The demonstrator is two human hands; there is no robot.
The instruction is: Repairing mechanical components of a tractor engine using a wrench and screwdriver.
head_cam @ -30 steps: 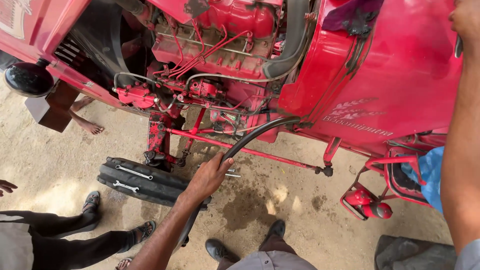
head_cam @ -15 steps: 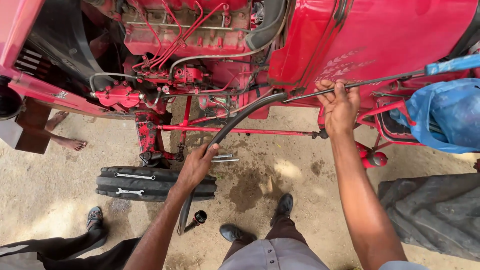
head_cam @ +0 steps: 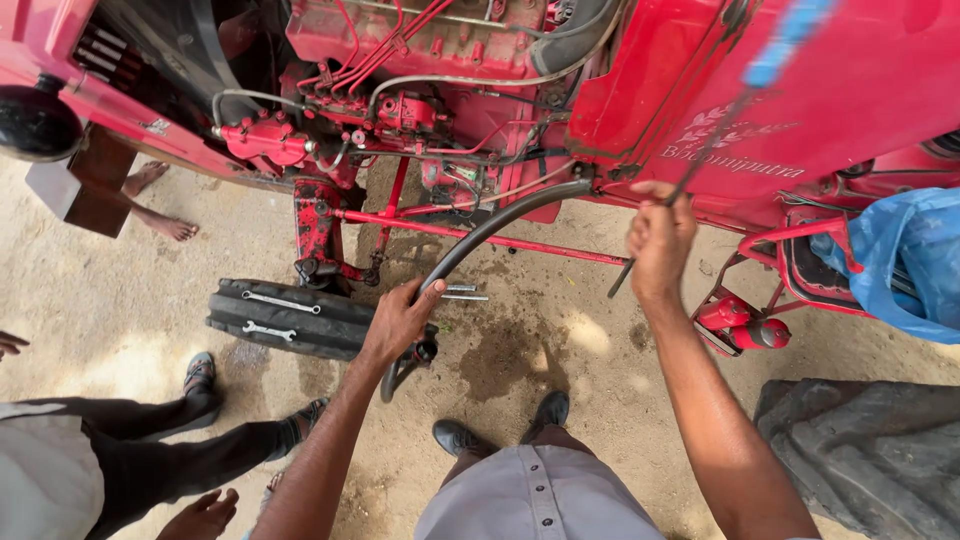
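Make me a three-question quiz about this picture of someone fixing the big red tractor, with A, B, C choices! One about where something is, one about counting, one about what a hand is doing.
1. Where do the wrenches lie?
A. on the small black tyre
B. in the blue bag
C. on the person's shoe

2. How many wrenches lie there?
A. one
B. two
C. five

3. What is the left hand doing?
A. hanging free
B. resting flat on the ground
C. gripping the black hose

Answers:
1 A: both silver wrenches sit on top of the tyre by the front axle.
2 B: two show, side by side.
3 C: its fingers wrap the curved hose, while the right hand holds a thin rod.
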